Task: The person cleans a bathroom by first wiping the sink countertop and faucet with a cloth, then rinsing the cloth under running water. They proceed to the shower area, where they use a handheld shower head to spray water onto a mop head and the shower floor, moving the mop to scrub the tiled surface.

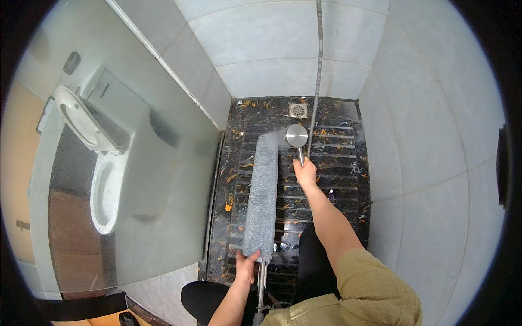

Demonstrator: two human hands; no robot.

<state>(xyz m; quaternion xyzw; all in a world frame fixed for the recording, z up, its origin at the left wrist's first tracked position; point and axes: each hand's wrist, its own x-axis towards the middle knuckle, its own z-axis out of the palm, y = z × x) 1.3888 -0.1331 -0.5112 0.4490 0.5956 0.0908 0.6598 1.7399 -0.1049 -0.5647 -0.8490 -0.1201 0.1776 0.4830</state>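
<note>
A long grey fluffy duster [262, 199], probably microfibre, extends over the shower floor, its metal pole [261, 281] running back towards my body. My left hand [246, 265] grips the near end of the duster, thumb on top by the pole. In my right hand [306, 172] is the handle of a round metal shower head [296, 135]. Water sprays from the head's left side onto the far end of the duster. The head and the duster are a small distance apart.
Beneath lies a ridged black stone-pattern shower floor [334, 171] with a square drain [298, 110] near the back wall. A metal hose [319, 53] hangs down beside the shower head. To the left, a glass panel [179, 195] separates off a white toilet [107, 195]. Tiled walls [424, 134] enclose the right and back.
</note>
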